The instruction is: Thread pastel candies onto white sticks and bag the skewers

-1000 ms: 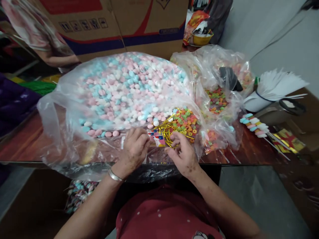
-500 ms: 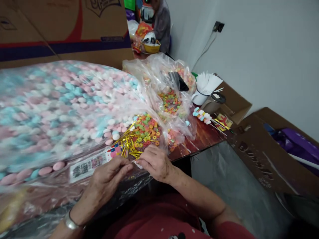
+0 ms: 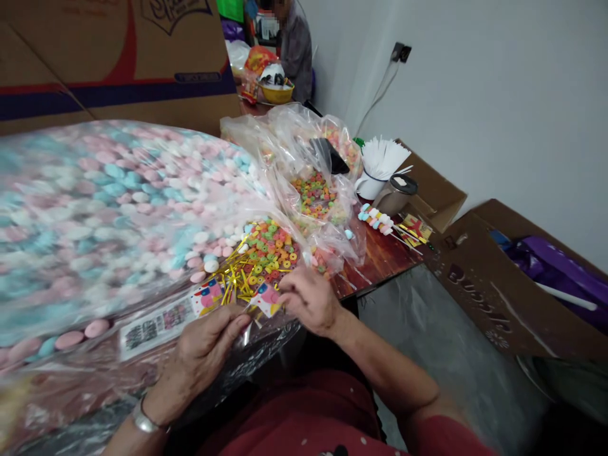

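Between my hands is a small clear plastic bag with a colourful print (image 3: 266,300). My left hand (image 3: 204,339) pinches one side of it between thumb and fingers. On the other side, my right hand (image 3: 311,301) grips the printed end. Just beyond lie gold twist ties (image 3: 241,278) and a heap of ring-shaped cereal (image 3: 273,247). More printed plastic bags (image 3: 159,326) lie flat by my left hand. A large clear bag of pink, blue and white marshmallows (image 3: 118,190) spreads across the left side.
Clear bags of cereal rings (image 3: 316,196) stand behind the heap. To the right are marshmallow skewers (image 3: 375,218), a mug (image 3: 369,185) of white sticks and a lidded cup (image 3: 396,193). Cardboard boxes (image 3: 479,278) stand beyond the table edge. Another person (image 3: 297,54) is at the far end.
My hands have moved slightly apart, and the printed bag now shows stretched between them. The whole view has shifted a little.
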{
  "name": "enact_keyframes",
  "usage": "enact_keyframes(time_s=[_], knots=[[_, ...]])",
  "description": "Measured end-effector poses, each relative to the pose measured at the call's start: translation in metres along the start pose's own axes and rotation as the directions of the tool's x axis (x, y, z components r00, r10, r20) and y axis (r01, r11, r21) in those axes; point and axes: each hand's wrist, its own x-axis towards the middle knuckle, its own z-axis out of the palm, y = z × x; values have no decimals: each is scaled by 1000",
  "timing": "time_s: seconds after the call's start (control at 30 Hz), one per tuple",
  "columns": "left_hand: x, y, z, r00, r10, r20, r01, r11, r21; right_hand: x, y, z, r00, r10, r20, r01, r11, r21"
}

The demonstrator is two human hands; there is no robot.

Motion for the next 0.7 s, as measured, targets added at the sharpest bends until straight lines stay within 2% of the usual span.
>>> enact_keyframes(time_s=[0.07, 0.13, 0.2, 0.3, 0.37, 0.47, 0.53, 0.6, 0.67, 0.7], knots=[[-3, -3, -1, 998, 33, -50, -32, 999, 36, 0, 27, -27, 984, 144, -101, -157, 979, -131], [-6, -4, -5, 996, 61, -72, -56, 996, 71, -2, 64, -64, 949, 222, -221, -293, 881, -371], [-8, -5, -9, 994, 80, -73, -72, 992, 104, -7, 101, -102, 913, 272, -303, -406, 668, -624], [-11, -7, -12, 991, 105, -82, -93, 986, 140, -20, 141, -146, 855, 432, -287, -445, 323, -835], [-13, -11, -12, 990, 109, -90, -96, 986, 138, -28, 154, -161, 834, 493, -247, -398, 229, -888], [-17, -20, -10, 992, 76, -96, -66, 993, 100, -36, 160, -166, 834, 508, -216, -366, 215, -905], [-18, -23, -9, 994, 22, -104, -14, 997, 70, -37, 160, -165, 849, 478, -226, -375, 241, -895], [-18, -22, -12, 995, -55, -86, 58, 998, 37, -35, 154, -163, 905, 361, -227, -363, 374, -853], [-16, -20, -16, 990, -139, -35, 139, 990, -11, -30, 141, -158, 961, 172, -217, -277, 604, -747], [-14, -20, -18, 984, -177, -14, 177, 984, -38, -26, 131, -153, 971, 140, -194, -237, 665, -708]])
